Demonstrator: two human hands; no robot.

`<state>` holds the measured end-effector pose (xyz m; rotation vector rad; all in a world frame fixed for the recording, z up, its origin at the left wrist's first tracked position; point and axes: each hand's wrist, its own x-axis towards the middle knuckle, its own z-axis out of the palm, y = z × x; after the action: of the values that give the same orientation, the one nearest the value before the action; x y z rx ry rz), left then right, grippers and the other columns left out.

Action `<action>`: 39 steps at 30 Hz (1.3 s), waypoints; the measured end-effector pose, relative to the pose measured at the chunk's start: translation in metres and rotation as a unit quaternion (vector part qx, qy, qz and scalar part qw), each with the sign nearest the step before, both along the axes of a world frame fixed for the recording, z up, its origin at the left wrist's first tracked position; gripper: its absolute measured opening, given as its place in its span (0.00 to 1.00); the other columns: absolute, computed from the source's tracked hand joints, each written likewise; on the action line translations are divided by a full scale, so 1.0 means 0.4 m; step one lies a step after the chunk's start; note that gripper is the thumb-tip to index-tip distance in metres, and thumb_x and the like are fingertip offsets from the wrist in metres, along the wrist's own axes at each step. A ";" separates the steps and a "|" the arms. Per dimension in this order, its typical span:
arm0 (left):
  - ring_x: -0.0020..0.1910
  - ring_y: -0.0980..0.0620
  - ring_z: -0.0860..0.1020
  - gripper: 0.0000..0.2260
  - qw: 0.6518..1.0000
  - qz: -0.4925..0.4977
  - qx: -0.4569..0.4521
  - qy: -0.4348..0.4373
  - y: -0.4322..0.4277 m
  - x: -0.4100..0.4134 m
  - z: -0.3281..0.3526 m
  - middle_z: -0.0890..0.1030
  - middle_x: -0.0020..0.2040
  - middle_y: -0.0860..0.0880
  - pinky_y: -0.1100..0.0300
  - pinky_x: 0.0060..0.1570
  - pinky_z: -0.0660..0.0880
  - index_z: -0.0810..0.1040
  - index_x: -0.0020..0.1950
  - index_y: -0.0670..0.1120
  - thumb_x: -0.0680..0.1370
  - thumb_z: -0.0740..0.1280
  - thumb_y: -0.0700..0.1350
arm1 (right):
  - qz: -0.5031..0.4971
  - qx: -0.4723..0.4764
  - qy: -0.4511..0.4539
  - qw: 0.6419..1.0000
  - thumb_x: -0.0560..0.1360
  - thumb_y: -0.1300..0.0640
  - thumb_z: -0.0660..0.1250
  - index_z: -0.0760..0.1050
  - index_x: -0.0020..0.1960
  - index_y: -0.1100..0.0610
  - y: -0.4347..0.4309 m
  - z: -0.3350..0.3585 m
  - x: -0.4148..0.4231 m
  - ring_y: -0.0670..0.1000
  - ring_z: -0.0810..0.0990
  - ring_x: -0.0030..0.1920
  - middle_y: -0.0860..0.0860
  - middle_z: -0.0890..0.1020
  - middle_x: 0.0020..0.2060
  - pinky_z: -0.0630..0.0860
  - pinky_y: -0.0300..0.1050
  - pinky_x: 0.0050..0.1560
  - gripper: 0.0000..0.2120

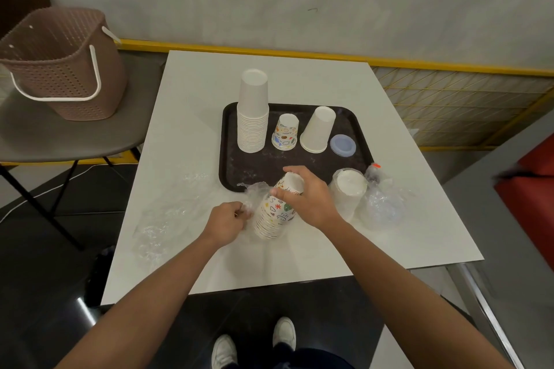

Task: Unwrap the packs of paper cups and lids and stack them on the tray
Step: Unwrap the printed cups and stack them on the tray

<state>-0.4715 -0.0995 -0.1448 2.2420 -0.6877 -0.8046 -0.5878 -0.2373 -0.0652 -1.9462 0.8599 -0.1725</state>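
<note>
1. No word, brand, number or sign can be read anywhere in the view.
2. The patterned cup stack point(274, 214) near the table's front and the single patterned cup point(286, 133) on the tray point(254, 165) carry coloured doodles; any lettering among them is too small to tell.

Bare tray point(356, 156) front beyond wrap point(254, 190)

The right hand point(308, 198) covers part of the patterned cup stack point(274, 216) and of the near rim of the tray point(224, 129). Fingertips of the left hand point(226, 220) are lost in crumpled clear wrap point(254, 192).
</note>
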 end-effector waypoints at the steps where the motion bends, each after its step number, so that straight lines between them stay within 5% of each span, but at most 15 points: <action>1: 0.41 0.48 0.79 0.07 1.000 0.015 -0.006 0.017 -0.003 -0.003 -0.001 0.80 0.43 0.45 0.63 0.41 0.74 0.74 0.45 0.43 0.81 0.61 0.44 | -0.004 0.003 -0.004 1.000 0.71 0.47 0.72 0.67 0.66 0.48 0.000 0.001 0.001 0.46 0.71 0.56 0.48 0.73 0.63 0.73 0.40 0.52 0.27; 6: 0.51 0.48 0.77 0.11 0.970 0.165 -0.097 0.149 -0.025 -0.021 -0.007 0.77 0.55 0.44 0.58 0.48 0.77 0.71 0.62 0.41 0.82 0.56 0.42 | -0.005 0.014 -0.013 1.000 0.71 0.51 0.72 0.67 0.66 0.47 0.005 -0.005 0.005 0.48 0.72 0.60 0.47 0.73 0.63 0.75 0.44 0.57 0.26; 9: 0.54 0.45 0.77 0.12 0.960 0.203 -0.115 0.152 -0.036 -0.021 -0.012 0.78 0.56 0.42 0.51 0.55 0.76 0.74 0.62 0.40 0.82 0.56 0.42 | 0.006 0.013 -0.019 1.000 0.68 0.53 0.76 0.67 0.64 0.46 0.007 -0.015 0.001 0.49 0.73 0.60 0.45 0.72 0.58 0.75 0.40 0.53 0.29; 15: 0.38 0.48 0.74 0.13 0.986 0.122 -0.038 -0.107 -0.033 -0.032 -0.003 0.80 0.42 0.41 0.58 0.39 0.67 0.77 0.48 0.37 0.82 0.57 0.43 | 0.019 0.028 -0.020 0.999 0.66 0.56 0.77 0.66 0.58 0.45 0.008 -0.013 -0.001 0.48 0.74 0.55 0.45 0.73 0.54 0.75 0.32 0.44 0.27; 18: 0.35 0.49 0.73 0.11 0.984 0.107 0.003 -0.141 -0.036 -0.034 -0.001 0.75 0.37 0.46 0.57 0.35 0.68 0.70 0.45 0.41 0.82 0.56 0.47 | 0.027 0.019 -0.018 0.999 0.67 0.56 0.77 0.66 0.58 0.45 0.011 -0.012 0.000 0.47 0.74 0.54 0.45 0.72 0.55 0.74 0.30 0.44 0.27; 25: 0.31 0.52 0.70 0.16 0.971 0.084 0.043 -0.220 -0.043 -0.020 0.016 0.73 0.33 0.46 0.61 0.34 0.62 0.71 0.38 0.42 0.82 0.55 0.48 | 0.016 0.025 -0.031 0.999 0.67 0.58 0.76 0.67 0.57 0.46 0.001 -0.014 -0.015 0.49 0.75 0.56 0.45 0.74 0.55 0.78 0.37 0.48 0.25; 27: 0.34 0.50 0.71 0.16 0.979 0.111 0.004 -0.168 -0.044 -0.018 0.017 0.73 0.34 0.45 0.59 0.36 0.64 0.71 0.37 0.40 0.82 0.56 0.47 | 0.009 0.030 -0.033 0.999 0.67 0.57 0.76 0.66 0.58 0.45 -0.002 -0.009 -0.014 0.49 0.75 0.57 0.45 0.73 0.56 0.78 0.40 0.51 0.26; 30: 0.39 0.48 0.72 0.16 0.974 0.200 -0.099 0.022 -0.048 -0.013 0.011 0.74 0.37 0.43 0.56 0.39 0.67 0.73 0.40 0.38 0.81 0.58 0.47 | 0.001 0.040 -0.039 0.998 0.68 0.57 0.76 0.67 0.58 0.46 -0.002 0.002 -0.011 0.49 0.74 0.58 0.46 0.73 0.59 0.78 0.41 0.51 0.25; 34: 0.43 0.48 0.76 0.11 0.881 0.339 -0.224 0.243 -0.061 -0.016 0.025 0.76 0.41 0.44 0.56 0.40 0.73 0.73 0.47 0.39 0.81 0.60 0.47 | -0.016 0.071 -0.072 0.995 0.68 0.58 0.75 0.68 0.59 0.47 0.000 0.015 -0.007 0.46 0.76 0.50 0.45 0.73 0.56 0.77 0.29 0.38 0.24; 37: 0.41 0.50 0.76 0.10 0.805 0.428 -0.262 0.317 -0.072 -0.017 0.033 0.76 0.42 0.46 0.58 0.38 0.75 0.72 0.46 0.41 0.81 0.60 0.46 | -0.027 0.066 -0.102 0.992 0.67 0.57 0.76 0.69 0.57 0.47 -0.001 0.019 -0.004 0.44 0.76 0.48 0.45 0.74 0.53 0.75 0.27 0.35 0.24; 39: 0.43 0.49 0.76 0.10 0.785 0.461 -0.257 0.324 -0.075 -0.015 0.030 0.76 0.43 0.46 0.58 0.37 0.75 0.72 0.50 0.40 0.81 0.61 0.47 | -0.033 0.064 -0.121 0.990 0.67 0.58 0.76 0.69 0.56 0.47 0.000 0.022 -0.002 0.44 0.76 0.48 0.45 0.75 0.53 0.75 0.27 0.35 0.23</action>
<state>-0.4776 -0.1296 -0.1327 1.3563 0.4773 -0.6702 -0.5887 -0.2373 -0.0563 -1.7362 0.7563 -0.3769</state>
